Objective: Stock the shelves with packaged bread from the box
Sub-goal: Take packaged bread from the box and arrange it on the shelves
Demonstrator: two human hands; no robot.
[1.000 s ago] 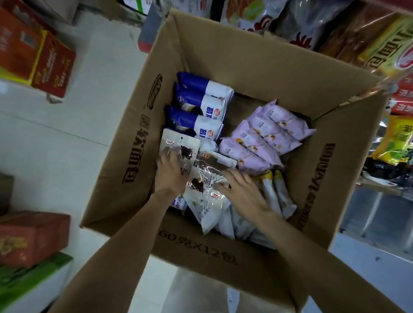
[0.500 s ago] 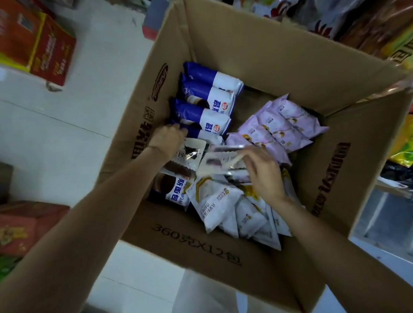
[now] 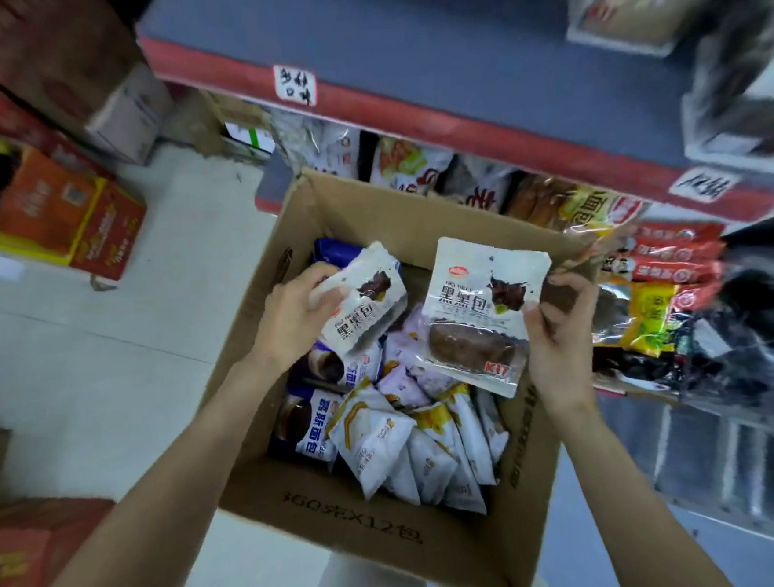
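Brown cardboard made up the big open box (image 3: 373, 519) in the lower middle of the frame, and it was where the bread waited. Two packs were already up and out of it. The left hand (image 3: 293, 316) gripped one white bread pack (image 3: 362, 302) with its thumb curled over the top, holding it tilted just above the box's upper left part. The right hand (image 3: 559, 327) pinched a second white bread pack (image 3: 478, 314) by its right edge, holding it flat and facing up over the middle of the box.

I think the picking-up step was done and the putting-on-the-shelf step was next. For that, both packs would need to go up and to the right, toward the shelf with the red edge (image 3: 409, 113) across the top of the frame. Under that edge sat more bags of bread (image 3: 599, 207), so the new packs would have to fit in beside them without squashing.

Both held packs were thin, shiny plastic, flat and almost square, with zigzag ends. A clear window on the right one showed a dark, round bun inside. It looked soft and would bend easily.

Down in the box lay blue-and-white packs (image 3: 314, 429) at the left, pale purple packs (image 3: 400, 384) in the middle, and white packs with yellow marks (image 3: 405, 448) at the bottom, all puffy and crinkly. Orange and red cartons (image 3: 73, 223) stood on the pale floor at the upper left.
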